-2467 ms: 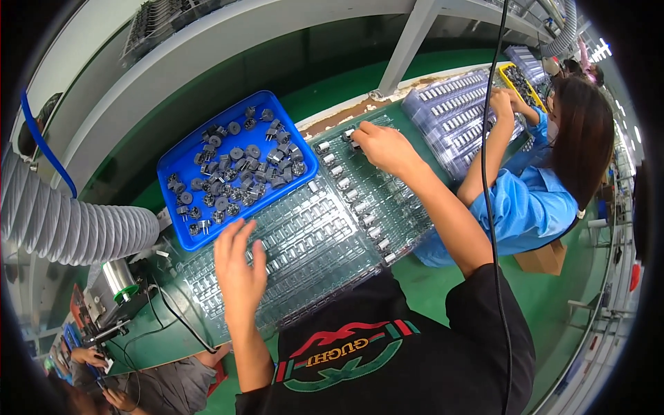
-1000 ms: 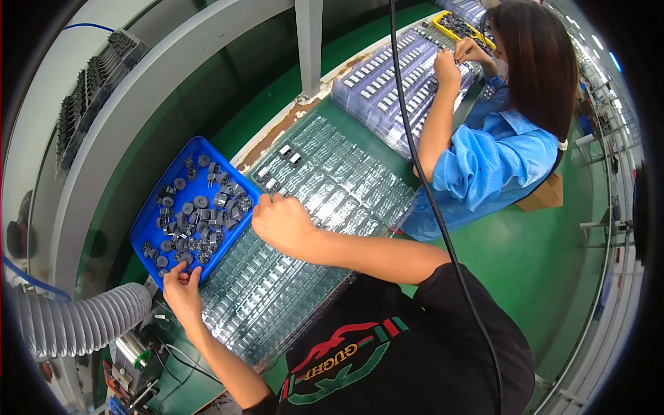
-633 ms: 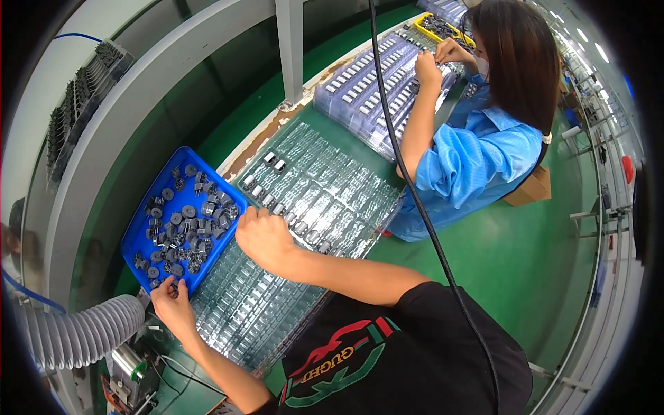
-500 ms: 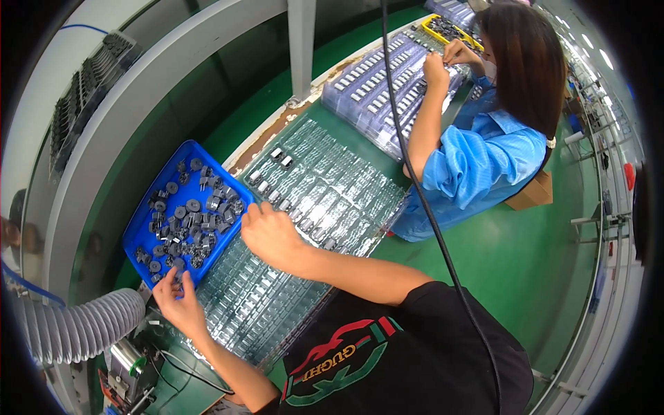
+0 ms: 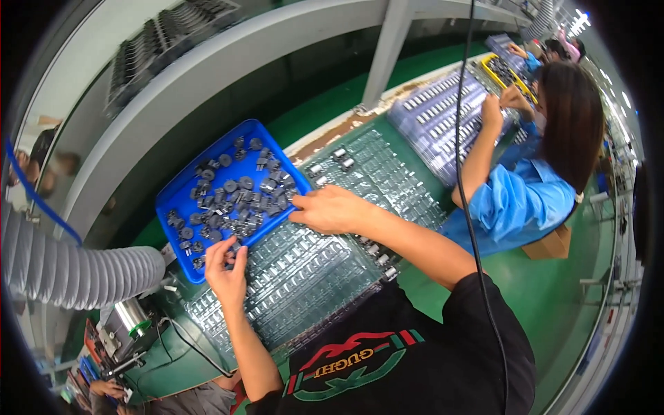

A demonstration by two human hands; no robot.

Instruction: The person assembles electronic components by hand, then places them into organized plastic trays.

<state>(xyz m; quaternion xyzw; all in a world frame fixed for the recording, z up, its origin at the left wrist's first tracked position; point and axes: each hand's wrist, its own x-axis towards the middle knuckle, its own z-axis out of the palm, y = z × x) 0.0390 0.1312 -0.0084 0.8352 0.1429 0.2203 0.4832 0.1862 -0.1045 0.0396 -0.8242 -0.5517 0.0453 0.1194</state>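
Note:
My left hand [image 5: 227, 275] is at the near edge of a blue plastic tray [image 5: 181, 257], thumb and fingers curled around a small dark grey part [image 5: 236, 247]. Inside the tray lie many loose grey round components [image 5: 245, 182] with metal pins. At the tray's right corner is my right hand [image 5: 332, 209], its fingertips drawn together; what they grip, if anything, is hidden. Under both hands spread clear plastic blister trays [image 5: 290, 273] with rows of pockets. Several silver-and-black parts [image 5: 344, 158] sit in the far tray, and more [image 5: 377, 252] show beyond my right forearm.
A co-worker in a blue smock [image 5: 529, 194] works at the right beside filled clear trays [image 5: 432, 111] and a yellow bin [image 5: 508, 76]. A black cable [image 5: 462, 159] hangs across the view. At left are a ribbed grey duct [image 5: 83, 259] and a wire spool [image 5: 131, 318].
The view has swung, so the bench appears farther right. Both hands stay by the blue tray's near side and right corner. My right forearm now covers part of the row of parts.

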